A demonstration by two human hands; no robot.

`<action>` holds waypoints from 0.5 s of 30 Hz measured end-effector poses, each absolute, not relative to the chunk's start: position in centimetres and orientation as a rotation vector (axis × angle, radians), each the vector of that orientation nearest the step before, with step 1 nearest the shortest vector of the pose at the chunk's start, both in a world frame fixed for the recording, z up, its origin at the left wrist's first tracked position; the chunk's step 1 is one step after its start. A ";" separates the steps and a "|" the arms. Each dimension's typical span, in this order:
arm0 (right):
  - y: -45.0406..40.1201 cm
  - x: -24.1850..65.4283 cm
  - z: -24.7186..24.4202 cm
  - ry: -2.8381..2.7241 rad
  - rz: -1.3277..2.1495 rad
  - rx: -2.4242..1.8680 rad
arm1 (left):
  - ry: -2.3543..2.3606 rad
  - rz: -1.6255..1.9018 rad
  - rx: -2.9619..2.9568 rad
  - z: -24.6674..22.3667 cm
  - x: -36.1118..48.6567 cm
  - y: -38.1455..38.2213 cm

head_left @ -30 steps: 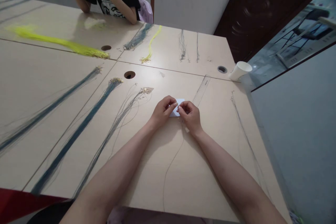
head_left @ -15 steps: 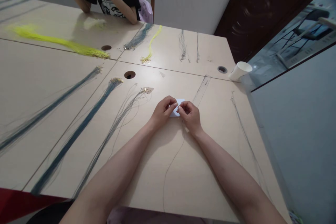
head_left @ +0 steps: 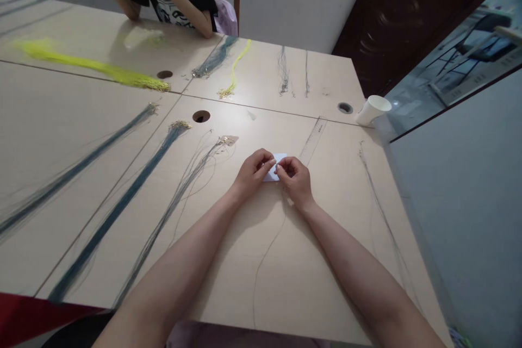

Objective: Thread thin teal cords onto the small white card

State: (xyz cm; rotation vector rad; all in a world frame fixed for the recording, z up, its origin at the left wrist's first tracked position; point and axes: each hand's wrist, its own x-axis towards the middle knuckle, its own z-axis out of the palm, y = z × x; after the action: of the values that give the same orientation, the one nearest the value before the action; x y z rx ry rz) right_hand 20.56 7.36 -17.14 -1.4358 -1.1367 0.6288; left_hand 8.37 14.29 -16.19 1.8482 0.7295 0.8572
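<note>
Close together over a small white card [head_left: 269, 175] are my left hand [head_left: 253, 174] and my right hand [head_left: 297, 180], both with pinched fingers. A thin line [head_left: 265, 255] trails from beneath my right hand down toward the table's near edge. Whatever lies between my left fingertips is too small to make out. Just beyond my right hand lies a clear ruler [head_left: 313, 140]. Left of my hands rests a loose bundle of grey lines [head_left: 175, 201], its far end bearing small gold metal pieces [head_left: 227, 141].
Teal line bundles [head_left: 122, 201] and a bright yellow bundle [head_left: 98, 68] lie leftward on the table [head_left: 228, 288]. A white cup [head_left: 372, 111] stands at the right edge near a cable hole [head_left: 345, 109]. Across the table sits a person [head_left: 179, 0]. More thin lines [head_left: 379, 201] lie at right.
My hands keep nearly the same pinched pose over the card, with only a slight shift of the fingertips. The person opposite has moved their hands slightly.
</note>
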 end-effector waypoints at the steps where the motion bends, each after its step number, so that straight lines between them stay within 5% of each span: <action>1: 7.4 20.6 -17.1 -1.135 0.628 -1.438 | 0.729 0.857 1.849 -16.2 8.4 14.3; 15: 7.4 20.6 -17.1 -1.140 0.626 -1.447 | 0.715 0.854 1.852 -16.2 8.4 14.3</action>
State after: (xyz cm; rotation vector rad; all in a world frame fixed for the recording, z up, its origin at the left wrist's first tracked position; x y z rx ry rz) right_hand 20.58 7.36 -17.08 -1.4475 -1.1400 0.6255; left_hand 8.36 14.31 -16.20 1.8516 0.7150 0.8537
